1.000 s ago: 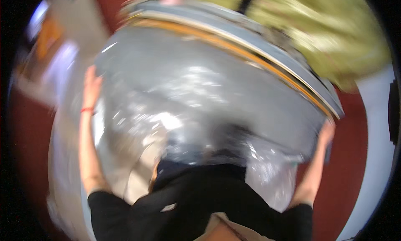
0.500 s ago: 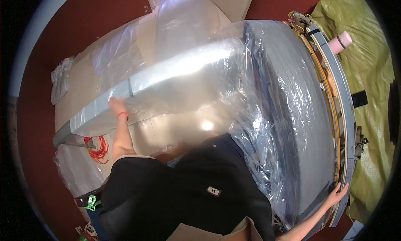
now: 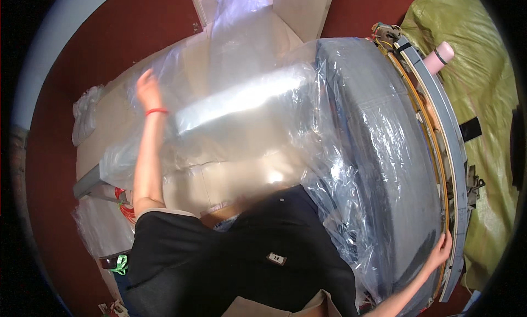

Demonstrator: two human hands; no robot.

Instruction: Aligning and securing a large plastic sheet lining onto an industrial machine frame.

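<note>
Item: our left hand (image 3: 147, 87), open, flat on the clear plastic sheet (image 3: 247, 114) draped over the large grey panel (image 3: 379, 152). Right hand (image 3: 441, 250) grasps the panel's rim (image 3: 447, 130), apparently. Olive tarp (image 3: 483, 81) beside.

Blocked across the middle by loose clear plastic sheeting (image 3: 258, 114) draped over a big grey round panel (image 3: 384, 152) and cardboard (image 3: 110, 119). Hemmed in at three o'clock by the panel's rim (image 3: 453, 152) and a yellow-green tarp (image 3: 488, 86). Open only over red floor (image 3: 110, 37) at ten o'clock.
</note>
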